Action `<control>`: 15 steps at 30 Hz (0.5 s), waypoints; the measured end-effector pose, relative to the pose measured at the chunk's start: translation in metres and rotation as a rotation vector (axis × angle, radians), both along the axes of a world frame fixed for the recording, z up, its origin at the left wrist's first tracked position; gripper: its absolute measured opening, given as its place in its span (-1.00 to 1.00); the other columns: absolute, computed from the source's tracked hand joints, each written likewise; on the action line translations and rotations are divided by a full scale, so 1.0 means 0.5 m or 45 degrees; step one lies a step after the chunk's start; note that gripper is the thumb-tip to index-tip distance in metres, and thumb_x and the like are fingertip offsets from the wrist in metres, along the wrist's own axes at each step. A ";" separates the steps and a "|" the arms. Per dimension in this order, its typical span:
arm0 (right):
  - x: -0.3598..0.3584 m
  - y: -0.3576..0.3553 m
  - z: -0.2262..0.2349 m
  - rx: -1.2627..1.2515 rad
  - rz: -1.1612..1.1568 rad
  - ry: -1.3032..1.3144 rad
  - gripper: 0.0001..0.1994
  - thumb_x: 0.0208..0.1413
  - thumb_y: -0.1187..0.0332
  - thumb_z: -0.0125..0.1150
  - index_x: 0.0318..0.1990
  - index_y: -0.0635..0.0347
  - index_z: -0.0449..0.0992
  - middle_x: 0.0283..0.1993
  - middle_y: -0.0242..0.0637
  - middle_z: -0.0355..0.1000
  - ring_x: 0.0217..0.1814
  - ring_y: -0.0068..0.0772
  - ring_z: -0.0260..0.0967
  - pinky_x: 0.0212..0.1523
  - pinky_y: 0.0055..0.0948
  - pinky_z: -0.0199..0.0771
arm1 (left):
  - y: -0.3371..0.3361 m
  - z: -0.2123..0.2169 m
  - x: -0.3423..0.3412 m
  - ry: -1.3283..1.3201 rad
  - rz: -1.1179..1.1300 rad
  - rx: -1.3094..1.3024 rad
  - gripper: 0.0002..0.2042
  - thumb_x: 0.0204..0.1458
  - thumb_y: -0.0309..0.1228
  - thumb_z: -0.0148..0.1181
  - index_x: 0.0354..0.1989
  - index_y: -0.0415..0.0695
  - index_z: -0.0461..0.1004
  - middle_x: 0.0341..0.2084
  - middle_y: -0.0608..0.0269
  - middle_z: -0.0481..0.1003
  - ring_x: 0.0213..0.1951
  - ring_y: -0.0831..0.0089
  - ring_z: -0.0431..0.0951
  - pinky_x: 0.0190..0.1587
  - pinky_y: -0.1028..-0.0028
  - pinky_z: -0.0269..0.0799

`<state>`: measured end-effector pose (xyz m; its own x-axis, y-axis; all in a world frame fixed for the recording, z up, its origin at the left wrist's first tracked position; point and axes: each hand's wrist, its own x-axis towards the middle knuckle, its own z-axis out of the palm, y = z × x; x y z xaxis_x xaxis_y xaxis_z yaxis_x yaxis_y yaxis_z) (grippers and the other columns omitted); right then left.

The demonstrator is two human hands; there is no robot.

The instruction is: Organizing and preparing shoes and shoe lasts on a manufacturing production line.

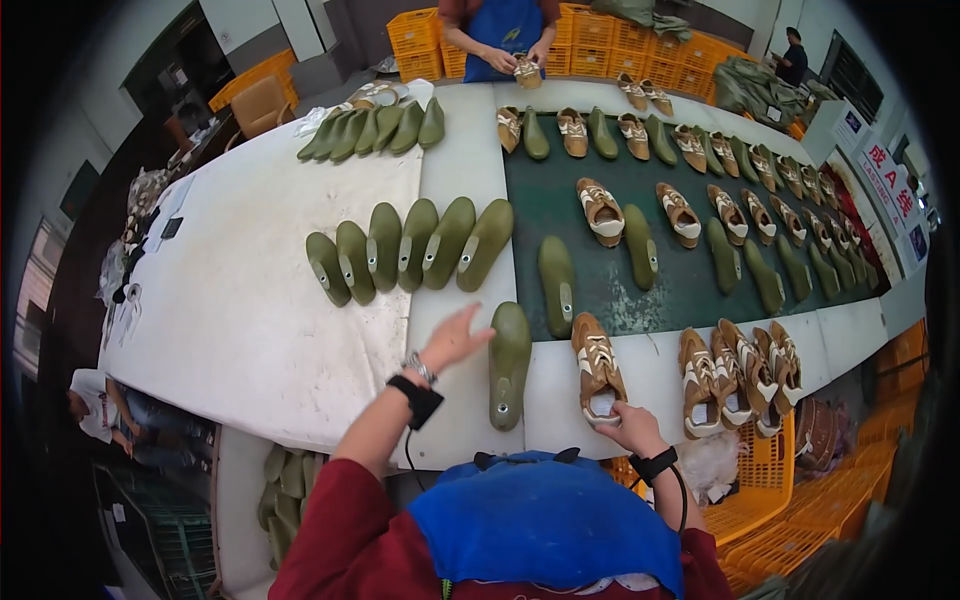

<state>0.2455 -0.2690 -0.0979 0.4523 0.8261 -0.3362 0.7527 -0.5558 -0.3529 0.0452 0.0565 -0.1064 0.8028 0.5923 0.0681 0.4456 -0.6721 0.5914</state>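
My left hand (458, 338) hovers over the white table edge with its fingers stretched apart and nothing in it. Just right of it lies a green shoe last (510, 362). A row of green lasts (420, 242) lies beyond that hand. My right hand (630, 428) pinches the heel of a brown sneaker (597, 362) with white stripes and laces, whose toe points away from me. Beyond this sneaker, another green last (556, 285) rests on the dark green belt. Several similar brown sneakers (738, 375) stand together to the right of my right hand.
On the green belt (600, 310), brown sneakers and green lasts sit in rows. More lasts (365, 132) lie at the far left. Across the table a person in a blue apron (503, 35) handles a sneaker. An orange crate (765, 475) stands below the near edge at right.
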 end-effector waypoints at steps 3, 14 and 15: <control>-0.005 -0.004 0.000 0.024 -0.044 0.021 -0.61 -0.16 0.01 0.28 -0.31 0.12 0.45 -0.47 -0.15 0.48 -0.35 -0.06 0.45 -0.32 -0.18 0.43 | 0.161 0.024 0.032 0.180 0.084 0.169 -0.29 -0.13 -0.01 0.20 0.18 -0.06 0.13 -0.04 -0.12 0.32 0.07 -0.06 0.26 0.07 0.19 0.27; -0.022 -0.003 -0.003 0.082 -0.143 0.025 -0.64 -0.17 0.05 0.31 -0.32 0.10 0.44 -0.50 -0.19 0.47 -0.37 -0.07 0.44 -0.34 -0.20 0.42 | 0.258 -0.006 0.080 0.732 0.612 0.147 0.07 -0.33 0.23 0.21 0.31 -0.14 -0.13 0.29 -0.26 -0.32 0.33 -0.08 -0.47 0.25 -0.12 -0.34; -0.024 -0.009 -0.005 0.158 -0.160 0.009 -0.63 -0.17 0.04 0.31 -0.32 0.11 0.44 -0.50 -0.18 0.47 -0.37 -0.07 0.44 -0.35 -0.20 0.41 | 0.263 -0.009 0.075 0.739 0.536 0.184 0.09 -0.33 0.21 0.23 0.30 -0.21 -0.14 0.30 -0.24 -0.34 0.33 -0.09 -0.47 0.25 -0.11 -0.37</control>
